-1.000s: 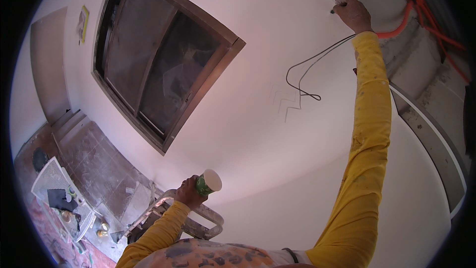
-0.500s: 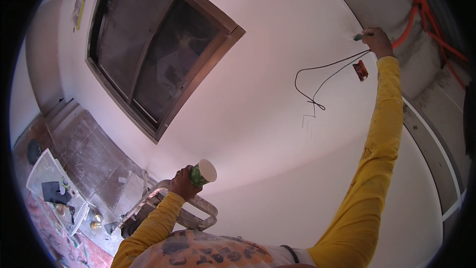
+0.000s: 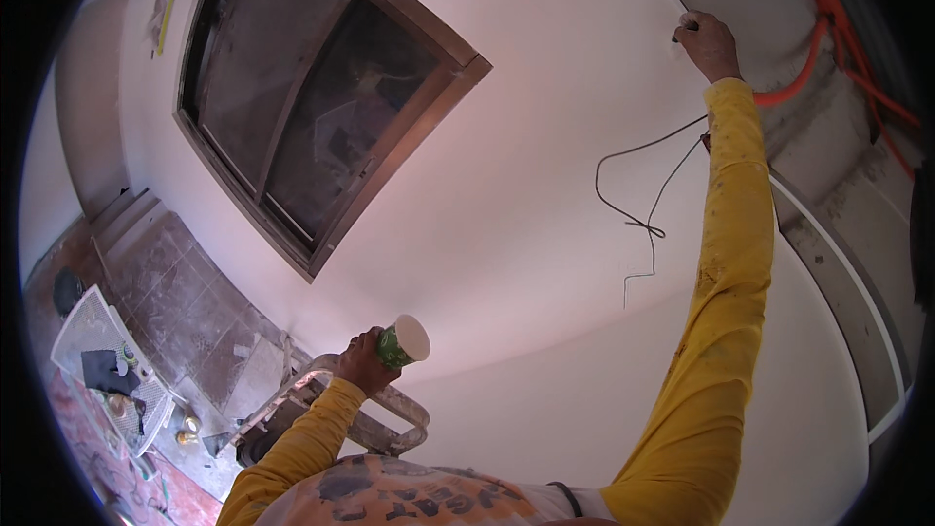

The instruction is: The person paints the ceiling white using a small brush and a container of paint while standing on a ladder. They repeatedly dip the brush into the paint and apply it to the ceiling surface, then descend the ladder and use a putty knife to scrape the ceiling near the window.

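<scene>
Left hand (image 3: 362,364) wraps tilted green-patterned paper cup (image 3: 403,341), beside scuffed, curved metal ladder rail (image 3: 417,411). Right hand (image 3: 715,51) pinches small dark object (image 3: 690,25), kind unclear, near top edge of smooth white wall (image 3: 545,146); bent thin dark wire (image 3: 654,230) hangs below, partly behind yellow fabric sleeve (image 3: 732,205). Farther: orange conduit (image 3: 814,56), brown-framed glass window (image 3: 336,102), cluttered white mesh chair (image 3: 82,325).

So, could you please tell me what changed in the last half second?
The right hand has moved up and leftward along the wall, and its sleeve now covers most of the red box. The dark wire hangs lower and further right. The left hand still holds the green cup, the right a small object.
</scene>
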A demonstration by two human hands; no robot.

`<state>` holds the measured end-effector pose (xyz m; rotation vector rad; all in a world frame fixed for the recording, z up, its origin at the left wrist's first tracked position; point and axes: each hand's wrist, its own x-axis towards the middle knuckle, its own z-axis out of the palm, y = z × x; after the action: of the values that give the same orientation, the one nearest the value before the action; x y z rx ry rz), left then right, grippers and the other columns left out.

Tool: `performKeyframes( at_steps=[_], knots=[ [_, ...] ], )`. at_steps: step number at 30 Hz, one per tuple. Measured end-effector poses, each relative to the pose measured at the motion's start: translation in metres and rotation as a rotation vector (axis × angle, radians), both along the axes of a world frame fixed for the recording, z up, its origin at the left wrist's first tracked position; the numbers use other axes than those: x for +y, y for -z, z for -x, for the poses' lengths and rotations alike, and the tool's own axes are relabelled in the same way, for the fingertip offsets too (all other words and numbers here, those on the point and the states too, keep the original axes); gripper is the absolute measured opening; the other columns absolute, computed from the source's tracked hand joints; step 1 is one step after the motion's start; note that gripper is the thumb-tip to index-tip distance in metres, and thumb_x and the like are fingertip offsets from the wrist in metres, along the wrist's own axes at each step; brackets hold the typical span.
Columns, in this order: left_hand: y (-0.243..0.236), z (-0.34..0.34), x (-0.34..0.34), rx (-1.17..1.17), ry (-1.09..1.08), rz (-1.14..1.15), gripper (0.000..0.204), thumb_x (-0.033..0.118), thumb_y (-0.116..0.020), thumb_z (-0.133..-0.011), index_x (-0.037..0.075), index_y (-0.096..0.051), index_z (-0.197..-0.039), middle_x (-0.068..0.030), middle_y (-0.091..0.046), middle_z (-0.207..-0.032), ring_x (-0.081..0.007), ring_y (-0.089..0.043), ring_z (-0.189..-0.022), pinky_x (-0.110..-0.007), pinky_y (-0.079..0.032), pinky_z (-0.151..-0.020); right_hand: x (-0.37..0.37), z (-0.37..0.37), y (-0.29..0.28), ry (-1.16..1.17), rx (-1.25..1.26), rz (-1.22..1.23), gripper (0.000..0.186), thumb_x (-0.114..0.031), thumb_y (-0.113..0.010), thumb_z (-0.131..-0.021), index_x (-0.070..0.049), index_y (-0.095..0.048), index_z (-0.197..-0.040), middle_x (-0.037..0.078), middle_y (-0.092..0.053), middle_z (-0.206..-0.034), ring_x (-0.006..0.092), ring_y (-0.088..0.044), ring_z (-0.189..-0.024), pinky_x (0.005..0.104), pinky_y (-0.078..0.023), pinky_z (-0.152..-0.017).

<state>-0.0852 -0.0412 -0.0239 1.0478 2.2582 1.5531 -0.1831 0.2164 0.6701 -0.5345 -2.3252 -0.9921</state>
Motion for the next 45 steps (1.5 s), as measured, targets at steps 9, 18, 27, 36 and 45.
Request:
performKeyframes(
  at_steps=[9, 18, 27, 36, 45],
  knots=[
    [-0.005, 0.001, -0.003, 0.015, -0.008, -0.022, 0.068, 0.03, -0.079, -0.067, 0.007, -0.049, -0.124, -0.0179, -0.064, -0.108, -0.0393, -0.064, -0.103, -0.05, -0.057, -0.086, -0.027, 0.025, 0.008, -0.181, 0.088, -0.003, 0.037, -0.033, -0.066, -0.087, -0.008, -0.071, -0.114, 0.011, -0.074, -0.105, 0.0278, -0.069, -0.099, 0.0375, -0.052, -0.091],
    [-0.006, 0.0, -0.002, 0.016, -0.002, 0.023, 0.068, 0.03, -0.079, -0.067, 0.007, -0.049, -0.124, -0.0179, -0.064, -0.108, -0.0386, -0.064, -0.103, -0.049, -0.057, -0.086, -0.011, 0.033, -0.008, -0.146, 0.042, -0.008, 0.039, -0.039, -0.065, -0.086, -0.018, -0.071, -0.118, 0.006, -0.071, -0.116, 0.0249, -0.067, -0.109, 0.0368, -0.051, -0.096],
    [-0.004, -0.001, 0.001, 0.022, -0.02, 0.031, 0.069, 0.031, -0.079, -0.067, 0.007, -0.05, -0.125, -0.0168, -0.064, -0.106, -0.0378, -0.065, -0.1, -0.048, -0.057, -0.085, -0.063, -0.188, 0.03, -0.497, 0.551, 0.233, 0.013, -0.012, -0.066, -0.086, -0.002, -0.068, -0.093, -0.002, -0.055, -0.074, 0.0056, -0.047, -0.064, 0.0235, -0.043, -0.061],
    [-0.014, -0.002, 0.0, 0.014, 0.025, 0.087, 0.068, 0.037, -0.079, -0.07, 0.007, -0.05, -0.123, -0.0164, -0.065, -0.109, -0.0376, -0.066, -0.1, -0.05, -0.057, -0.085, 0.056, -0.243, 0.115, -1.533, 1.164, 0.854, 0.014, -0.018, -0.06, -0.093, -0.004, -0.063, -0.093, 0.003, -0.059, -0.074, 0.0128, -0.05, -0.061, 0.0304, -0.047, -0.064],
    [-0.029, -0.006, -0.003, -0.086, 0.015, 0.153, 0.063, 0.035, -0.077, -0.072, 0.008, -0.052, -0.122, -0.0211, -0.066, -0.111, -0.0414, -0.064, -0.103, -0.052, -0.054, -0.089, 0.094, -0.188, 0.158, -1.348, 1.402, 1.025, 0.026, -0.013, -0.057, -0.097, 0.002, -0.059, -0.118, 0.011, -0.063, -0.091, 0.018, -0.061, -0.077, 0.0405, -0.057, -0.088]
  ],
)
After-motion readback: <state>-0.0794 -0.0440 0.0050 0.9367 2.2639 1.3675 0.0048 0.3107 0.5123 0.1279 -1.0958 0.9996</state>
